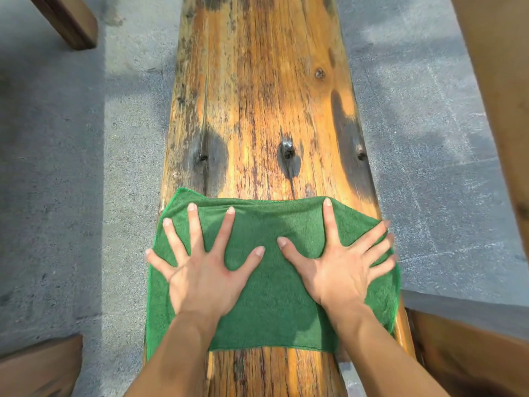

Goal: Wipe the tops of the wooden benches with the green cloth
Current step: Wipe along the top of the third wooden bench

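Note:
A long wooden bench (263, 96) with weathered orange grain and dark knots runs away from me down the middle of the view. A green cloth (272, 308) lies spread flat across its near part, covering the full width and hanging slightly over both edges. My left hand (200, 267) presses flat on the cloth's left half with fingers spread wide. On the right half, my right hand (340, 265) lies flat the same way, its outer fingers blurred near the bench's right edge. Neither hand grips the cloth.
Grey concrete floor (71, 181) lies on both sides of the bench. Other wooden furniture shows at the top left (68, 21), along the right edge (503, 110), at the bottom left (37, 368) and bottom right (472, 356).

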`<state>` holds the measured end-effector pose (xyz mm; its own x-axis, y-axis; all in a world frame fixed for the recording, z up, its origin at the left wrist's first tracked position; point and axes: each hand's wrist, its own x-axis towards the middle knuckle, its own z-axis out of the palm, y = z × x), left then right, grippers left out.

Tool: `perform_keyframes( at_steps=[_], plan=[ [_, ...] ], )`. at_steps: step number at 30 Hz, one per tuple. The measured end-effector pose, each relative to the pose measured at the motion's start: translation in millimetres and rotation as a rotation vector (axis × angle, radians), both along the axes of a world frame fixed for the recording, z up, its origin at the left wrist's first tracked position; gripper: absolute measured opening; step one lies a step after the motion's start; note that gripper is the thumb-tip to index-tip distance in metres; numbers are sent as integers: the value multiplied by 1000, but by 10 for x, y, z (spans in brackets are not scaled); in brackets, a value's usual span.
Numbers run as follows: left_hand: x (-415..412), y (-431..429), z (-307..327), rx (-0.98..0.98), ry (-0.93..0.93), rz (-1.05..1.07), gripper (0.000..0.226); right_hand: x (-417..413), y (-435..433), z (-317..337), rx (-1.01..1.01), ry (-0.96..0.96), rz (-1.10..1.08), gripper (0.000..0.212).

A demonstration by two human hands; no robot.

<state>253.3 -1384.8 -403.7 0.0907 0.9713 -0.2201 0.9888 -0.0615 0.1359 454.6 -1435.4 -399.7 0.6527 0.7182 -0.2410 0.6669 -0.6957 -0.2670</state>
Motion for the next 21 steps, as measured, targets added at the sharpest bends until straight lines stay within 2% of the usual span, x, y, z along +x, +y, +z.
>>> perform_keyframes(
  at_steps=[21],
  plan=[
    [187, 606, 84, 0, 37, -41, 88, 136, 537, 43, -85, -97, 23, 107]
  ],
)
